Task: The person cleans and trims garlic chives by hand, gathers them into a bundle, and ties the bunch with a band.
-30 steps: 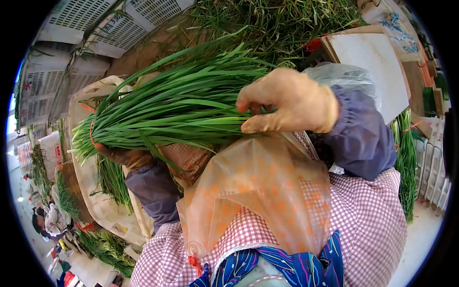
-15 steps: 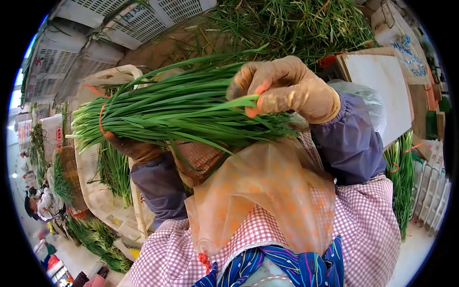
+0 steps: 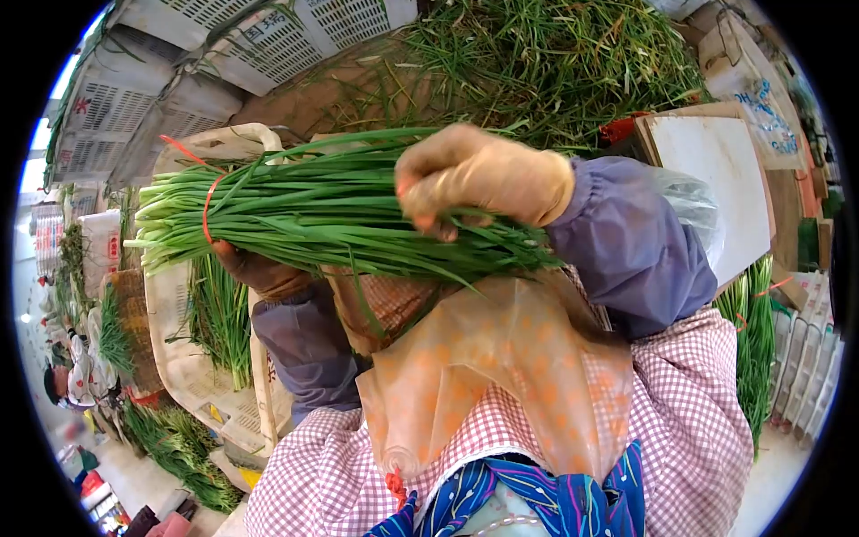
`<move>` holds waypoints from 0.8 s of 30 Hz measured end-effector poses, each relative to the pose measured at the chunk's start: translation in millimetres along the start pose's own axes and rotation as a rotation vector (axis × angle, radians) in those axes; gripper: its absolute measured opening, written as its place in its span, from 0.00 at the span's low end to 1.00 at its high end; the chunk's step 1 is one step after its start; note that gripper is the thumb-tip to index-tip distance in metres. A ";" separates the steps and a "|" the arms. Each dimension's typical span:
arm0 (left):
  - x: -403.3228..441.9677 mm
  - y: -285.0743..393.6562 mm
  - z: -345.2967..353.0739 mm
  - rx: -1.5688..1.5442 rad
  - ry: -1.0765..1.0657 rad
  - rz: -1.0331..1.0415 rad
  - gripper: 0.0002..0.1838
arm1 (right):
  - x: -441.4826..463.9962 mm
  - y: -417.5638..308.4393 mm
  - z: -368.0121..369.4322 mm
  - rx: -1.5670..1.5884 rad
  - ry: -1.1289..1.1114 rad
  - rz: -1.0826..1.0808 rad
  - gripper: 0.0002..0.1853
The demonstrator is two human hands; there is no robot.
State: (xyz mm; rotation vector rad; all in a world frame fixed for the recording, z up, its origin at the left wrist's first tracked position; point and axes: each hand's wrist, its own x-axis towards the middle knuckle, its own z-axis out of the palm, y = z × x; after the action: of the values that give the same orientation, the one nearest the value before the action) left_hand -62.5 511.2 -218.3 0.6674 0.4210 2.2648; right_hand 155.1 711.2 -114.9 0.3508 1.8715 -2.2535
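Note:
A thick bundle of garlic chives (image 3: 313, 210) lies sideways in front of me, pale stem ends to the left and green leaves to the right. A red band (image 3: 211, 206) circles it near the stems. My left hand (image 3: 264, 271), in a dark stained glove, grips the bundle from below, just right of the band; most of its fingers are hidden. Over the leafy end, my right hand (image 3: 479, 179) wears a tan glove with bare orange-tinted fingertips. Its fingers are curled and slightly blurred against the leaves. Whatever they pinch is hidden.
A cream plastic crate (image 3: 170, 331) with more chives (image 3: 219, 322) stands at left. Loose leaves (image 3: 555, 72) are heaped at the back, beside stacked white crates (image 3: 295, 40). A white board (image 3: 711, 179) and tied chives (image 3: 752, 349) are at right. A person (image 3: 80, 367) is far left.
My right hand has moved slightly left and turned; the leaf tip it pinched no longer shows between its fingers. The bundle has shifted a little, its band now farther right.

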 end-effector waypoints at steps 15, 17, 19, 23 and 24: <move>-7.8 -5.9 -38.6 0.327 0.279 0.312 0.26 | -88.2 16.3 -113.1 -0.803 1.149 -0.271 0.20; -8.5 -7.5 -37.3 0.486 0.248 0.342 0.30 | -94.2 29.5 -115.1 -0.349 0.960 -0.486 0.16; -7.9 -1.2 -41.9 0.525 0.306 0.362 0.30 | -101.0 26.1 -52.9 -0.334 0.832 -0.594 0.08; -2.7 -8.8 -39.0 0.600 0.369 0.409 0.31 | -105.6 51.1 -21.6 -0.434 0.467 -0.390 0.09; -3.9 -10.8 -39.5 0.661 0.376 0.466 0.31 | -102.8 61.9 -15.9 -0.363 0.459 -0.320 0.09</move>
State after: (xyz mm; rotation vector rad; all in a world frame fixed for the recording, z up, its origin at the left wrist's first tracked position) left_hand -76.8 511.8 -256.8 0.7048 1.3571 2.7060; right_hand 272.4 715.0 -144.7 0.5812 2.6895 -2.0700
